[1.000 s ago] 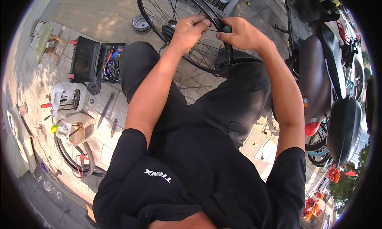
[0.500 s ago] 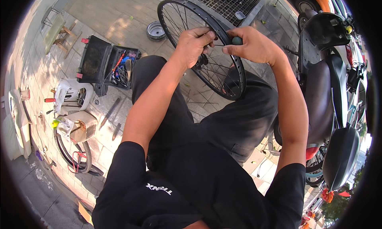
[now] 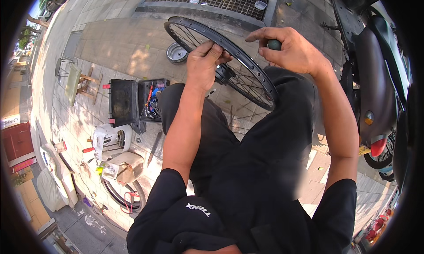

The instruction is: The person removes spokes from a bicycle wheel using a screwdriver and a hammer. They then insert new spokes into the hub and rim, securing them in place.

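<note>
A black bicycle wheel (image 3: 252, 63) with thin dark spokes stands tilted in front of me, its lower part between my knees. My left hand (image 3: 204, 66) is closed on the wheel at the rim's inner side, with thumb and fingers pinched together; whether a spoke lies in the pinch is hidden. To the right of the rim and apart from it, my right hand (image 3: 293, 51) is curled round a dark green, rounded knob-like thing (image 3: 274, 44). The rest of that thing is covered by the palm. Its index finger points out toward the rim.
An open black toolbox (image 3: 124, 101) full of tools lies left of my knee. Near it are a white plastic stool (image 3: 109, 137), a cut container (image 3: 128, 163) and a tyre (image 3: 139, 192). A round metal hub (image 3: 176, 53) sits behind the wheel. A scooter (image 3: 377, 77) stands at right.
My right hand has drawn back from the rim with the green knob, and its index finger has straightened. My left hand still pinches at the wheel. The whole view has shifted.
</note>
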The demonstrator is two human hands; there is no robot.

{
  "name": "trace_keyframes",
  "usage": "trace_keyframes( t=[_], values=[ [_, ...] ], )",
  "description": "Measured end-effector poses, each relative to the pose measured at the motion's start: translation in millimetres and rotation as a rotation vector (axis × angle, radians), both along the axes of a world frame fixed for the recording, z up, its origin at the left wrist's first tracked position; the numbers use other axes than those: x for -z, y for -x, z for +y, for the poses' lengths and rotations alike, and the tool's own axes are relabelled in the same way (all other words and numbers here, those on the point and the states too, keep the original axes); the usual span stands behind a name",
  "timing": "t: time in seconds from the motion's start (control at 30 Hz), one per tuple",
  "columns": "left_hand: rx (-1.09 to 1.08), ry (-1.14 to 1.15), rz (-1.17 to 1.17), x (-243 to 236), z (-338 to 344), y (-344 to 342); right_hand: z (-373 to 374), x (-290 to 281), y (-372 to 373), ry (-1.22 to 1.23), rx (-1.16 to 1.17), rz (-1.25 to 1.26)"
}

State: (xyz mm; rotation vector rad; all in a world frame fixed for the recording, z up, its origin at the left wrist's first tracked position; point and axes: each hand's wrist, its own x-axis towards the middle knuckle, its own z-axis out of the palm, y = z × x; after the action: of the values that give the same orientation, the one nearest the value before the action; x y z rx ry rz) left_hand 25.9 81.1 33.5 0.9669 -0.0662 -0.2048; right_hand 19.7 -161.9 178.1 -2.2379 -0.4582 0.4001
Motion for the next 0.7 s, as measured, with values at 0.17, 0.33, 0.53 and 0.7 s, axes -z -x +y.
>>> trace_keyframes(
  t=[0.17, 0.33, 0.53, 0.7],
  values=[
    [-0.012, -0.002, -0.006, -1, 0, -1, -12, 7, 11, 0.064, -0.145, -0.379],
    [0.017, -0.018, -0.036, -5, 0, 1, -7, 8, 21, 0.122, -0.179, -0.438],
    [-0.022, -0.089, -0.049, -1, 0, 4, -10, 11, 19, 0.144, -0.218, -0.460],
    [-0.017, -0.058, -0.074, 3, 1, 5, -8, 14, 24, 0.220, -0.230, -0.434]
  ],
)
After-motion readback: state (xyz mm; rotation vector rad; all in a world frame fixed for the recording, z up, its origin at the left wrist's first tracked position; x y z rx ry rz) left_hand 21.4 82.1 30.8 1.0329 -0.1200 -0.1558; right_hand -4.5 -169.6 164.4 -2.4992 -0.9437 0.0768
